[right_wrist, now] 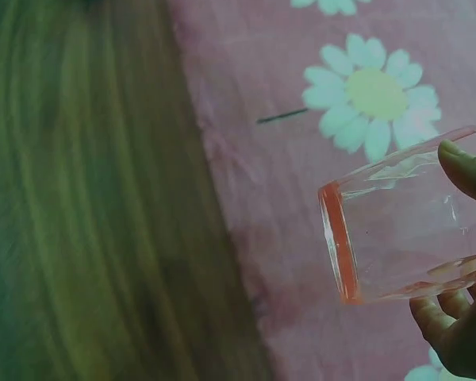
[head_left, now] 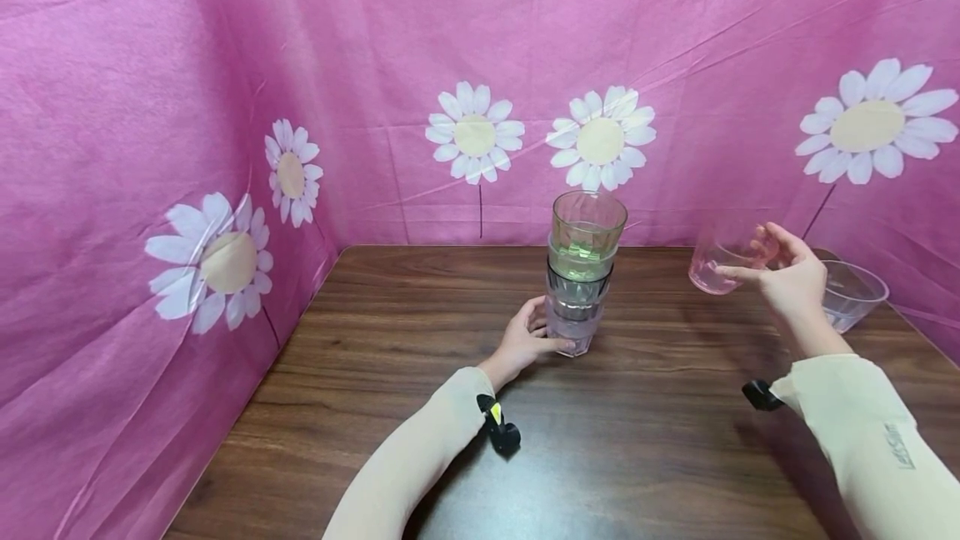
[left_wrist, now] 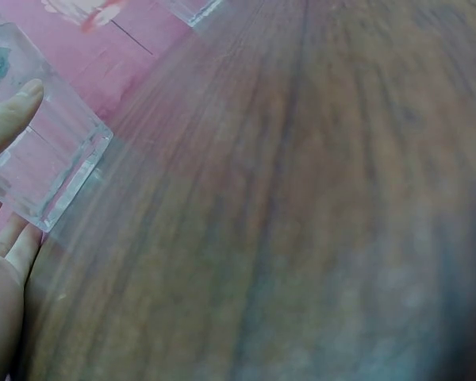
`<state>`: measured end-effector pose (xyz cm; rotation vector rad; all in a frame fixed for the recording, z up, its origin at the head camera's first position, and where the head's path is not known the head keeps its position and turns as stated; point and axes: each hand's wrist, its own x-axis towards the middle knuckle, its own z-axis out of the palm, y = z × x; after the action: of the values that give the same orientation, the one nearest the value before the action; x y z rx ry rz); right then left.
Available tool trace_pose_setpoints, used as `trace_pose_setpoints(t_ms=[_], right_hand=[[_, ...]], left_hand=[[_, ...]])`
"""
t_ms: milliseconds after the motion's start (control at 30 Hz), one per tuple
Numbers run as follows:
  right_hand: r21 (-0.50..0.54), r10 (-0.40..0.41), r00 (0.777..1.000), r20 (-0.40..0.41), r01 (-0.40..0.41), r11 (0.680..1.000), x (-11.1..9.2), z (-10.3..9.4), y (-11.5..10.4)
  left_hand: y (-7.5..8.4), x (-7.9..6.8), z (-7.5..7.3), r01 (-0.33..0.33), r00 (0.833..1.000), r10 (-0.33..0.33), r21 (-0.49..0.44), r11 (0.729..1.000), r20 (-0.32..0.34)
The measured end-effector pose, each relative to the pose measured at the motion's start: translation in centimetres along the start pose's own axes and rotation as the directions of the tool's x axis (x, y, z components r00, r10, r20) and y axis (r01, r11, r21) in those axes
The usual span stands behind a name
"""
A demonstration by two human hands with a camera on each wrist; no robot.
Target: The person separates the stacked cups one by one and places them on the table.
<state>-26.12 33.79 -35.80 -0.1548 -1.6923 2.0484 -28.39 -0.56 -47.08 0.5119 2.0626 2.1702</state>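
A stack of several nested tumblers stands upright on the table, with a green tumbler [head_left: 588,223] at the top, a dark grey tumbler [head_left: 579,283] in the middle and a clear, faintly lilac tumbler [head_left: 572,340] at the bottom. My left hand [head_left: 527,338] grips that bottom tumbler, thumb on the near side and fingers behind it. To the right, my right hand [head_left: 793,277] holds a pink glass tumbler [head_left: 712,269] between thumb and fingers. In the right wrist view the pink tumbler [right_wrist: 404,222] is tilted, its thick orange-pink base facing left.
A clear bowl [head_left: 855,294] sits at the right of the wooden table [head_left: 420,307], just beyond my right wrist. Pink cloth [head_left: 390,40] printed with white daisies hangs behind the table and along its left side.
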Motion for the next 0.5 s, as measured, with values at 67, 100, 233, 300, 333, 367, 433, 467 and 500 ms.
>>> trace_pose_setpoints(t_ms=[67, 100, 233, 300, 333, 367, 433, 467, 500], right_hand=[[0.002, 0.000, 1.000, -0.027, 0.000, 1.000, 0.1, -0.5, 0.6], [-0.009, 0.003, 0.999, -0.040, -0.004, 1.000, 0.2, -0.8, 0.9], [-0.036, 0.019, 0.996, -0.087, -0.023, 0.999, 0.2, -1.6, 1.8], [-0.069, 0.017, 0.994, -0.104, -0.024, 0.997, 0.2, -2.0, 2.2], [-0.062, 0.021, 0.993, -0.115, -0.028, 0.998, 0.2, -2.2, 2.4], [-0.070, 0.023, 0.992, -0.120, -0.032, 0.997, 0.2, -2.3, 2.6], [-0.131, 0.014, 0.991, -0.136, -0.032, 0.991, 0.3, -2.6, 3.0], [-0.174, 0.011, 0.991, -0.134, -0.034, 0.984, 0.3, -2.8, 3.2], [-0.196, 0.014, 0.992, -0.126, -0.038, 0.980, 0.3, -3.0, 3.3]], left_hand=[[0.0, 0.0, 0.0, 0.000, 1.000, 0.000, 0.003, 1.000, 0.001], [0.0, 0.1, 0.0, -0.002, 1.000, 0.002, 0.003, 1.000, 0.002], [-0.3, 0.2, -0.1, -0.008, 1.000, 0.008, 0.000, 1.000, 0.004], [-0.4, 0.2, -0.1, -0.011, 1.000, 0.011, -0.001, 1.000, 0.004], [-0.4, 0.2, -0.1, -0.011, 1.000, 0.011, -0.001, 1.000, 0.004], [-0.4, 0.2, -0.1, -0.010, 1.000, 0.010, 0.000, 1.000, 0.003], [-0.4, 0.2, -0.1, -0.006, 1.000, 0.006, 0.000, 1.000, 0.004], [-0.3, 0.2, -0.1, -0.005, 1.000, 0.005, 0.000, 1.000, 0.004], [-0.3, 0.2, -0.1, -0.005, 1.000, 0.005, -0.001, 1.000, 0.004]])
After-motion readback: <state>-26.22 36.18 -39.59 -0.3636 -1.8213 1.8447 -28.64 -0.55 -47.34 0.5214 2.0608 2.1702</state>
